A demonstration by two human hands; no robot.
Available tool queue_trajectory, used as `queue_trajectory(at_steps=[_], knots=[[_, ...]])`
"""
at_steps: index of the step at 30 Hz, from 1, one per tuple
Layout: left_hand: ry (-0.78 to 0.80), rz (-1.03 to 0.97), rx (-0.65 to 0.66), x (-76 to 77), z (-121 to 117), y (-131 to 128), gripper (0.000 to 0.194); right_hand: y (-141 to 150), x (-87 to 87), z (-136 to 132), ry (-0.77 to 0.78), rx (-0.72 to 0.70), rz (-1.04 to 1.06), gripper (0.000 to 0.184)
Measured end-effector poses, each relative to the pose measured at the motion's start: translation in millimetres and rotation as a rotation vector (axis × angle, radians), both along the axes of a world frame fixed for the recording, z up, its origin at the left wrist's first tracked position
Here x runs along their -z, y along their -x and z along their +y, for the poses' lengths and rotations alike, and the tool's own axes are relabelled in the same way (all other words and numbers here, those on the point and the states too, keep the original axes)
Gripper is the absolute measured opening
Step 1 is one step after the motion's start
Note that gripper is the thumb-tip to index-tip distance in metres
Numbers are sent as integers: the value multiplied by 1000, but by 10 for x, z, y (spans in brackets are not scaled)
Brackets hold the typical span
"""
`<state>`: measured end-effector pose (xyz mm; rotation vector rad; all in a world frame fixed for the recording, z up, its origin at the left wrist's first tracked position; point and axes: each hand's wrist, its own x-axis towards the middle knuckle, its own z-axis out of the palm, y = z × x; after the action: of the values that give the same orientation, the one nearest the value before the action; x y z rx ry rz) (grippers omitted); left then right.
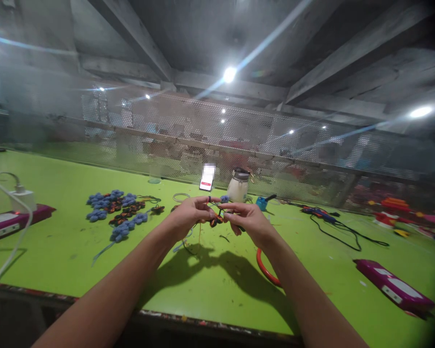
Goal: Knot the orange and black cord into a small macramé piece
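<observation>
Left hand (pixel 193 215): thumb and fingers drawn nearly together at the dark yarn (pixel 220 210); exact grip too small to tell.
Right hand (pixel 253 221): fingers bent, partly closed, at the yarn's right side; pinch or gap, cannot tell.
Dark-and-orange flower (pixel 215 222): between the hands, above the green table (pixel 217 304); small, rounded knobbly petals, loose thin strands about it.
Red ring (pixel 264 268): smooth, curved, near side, partly behind the right forearm.
Blue flowers (pixel 120 232): left, plump, woolly, mixed with more dark-orange ones (pixel 130 209).
Jar (pixel 238 186): far, pale body, dark lid.
Phone (pixel 207 178): far, upright, screen lit.
Power strips (pixel 393 285): purple, left and right.
</observation>
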<state>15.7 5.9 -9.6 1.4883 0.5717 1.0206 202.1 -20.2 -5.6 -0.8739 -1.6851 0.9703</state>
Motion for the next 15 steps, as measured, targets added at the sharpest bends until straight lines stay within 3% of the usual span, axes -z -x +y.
queue_trajectory(at_steps=[15], knots=[[37, -14, 10, -12, 1, 6, 51, 4, -9, -13, 16, -7, -7, 29]])
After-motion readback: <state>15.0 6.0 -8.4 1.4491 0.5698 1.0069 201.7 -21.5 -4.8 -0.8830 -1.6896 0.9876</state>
